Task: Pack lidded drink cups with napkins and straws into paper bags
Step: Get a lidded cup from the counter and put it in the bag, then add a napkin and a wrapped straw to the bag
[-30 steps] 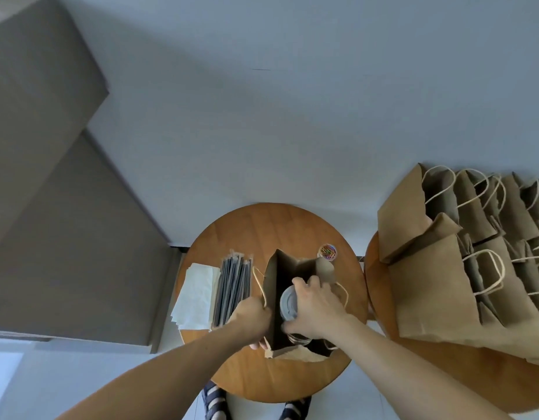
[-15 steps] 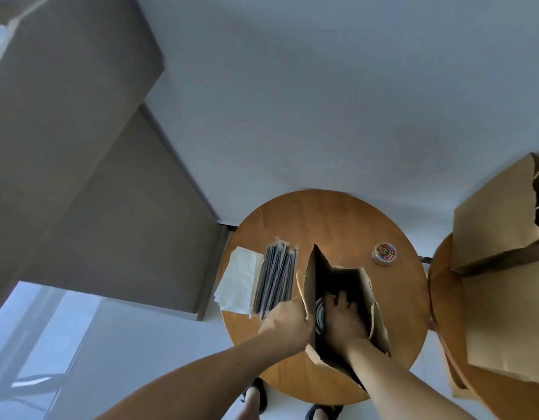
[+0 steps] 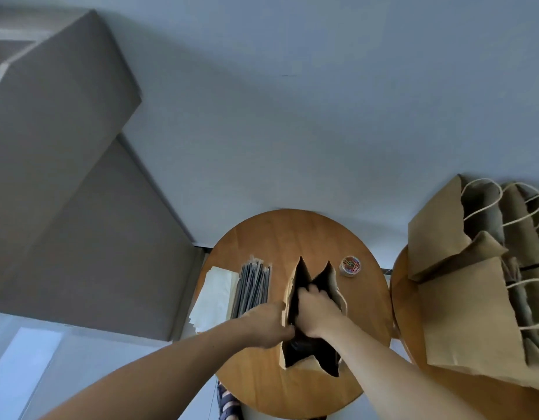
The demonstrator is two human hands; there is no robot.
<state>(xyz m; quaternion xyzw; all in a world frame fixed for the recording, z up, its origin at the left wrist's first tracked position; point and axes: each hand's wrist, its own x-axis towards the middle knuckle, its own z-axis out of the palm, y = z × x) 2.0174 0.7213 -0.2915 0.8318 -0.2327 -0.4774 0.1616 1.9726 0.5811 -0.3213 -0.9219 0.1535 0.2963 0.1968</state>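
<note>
Paper bag (image 3: 338, 291): stands open on the round table (image 3: 292, 231), at its near middle.
Left hand (image 3: 271, 324): clasps the bag's left wall at the rim.
Right hand (image 3: 315, 310): sunk in the bag's mouth with fingers curled; what it holds cannot be told.
Cup lid: visible half a second ago, now hidden.
Left of bag: straws (image 3: 253, 287), then napkins (image 3: 212, 295).
Far right: tub of paper clips (image 3: 350, 266); more bags (image 3: 462, 298) on the neighbouring table.

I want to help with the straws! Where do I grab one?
Probably pinch one of the straws at its far end, coming from above: they lie flat, side by side, pointing away from you, and the left hand crowds the near ends while it holds the paper bag.
</note>
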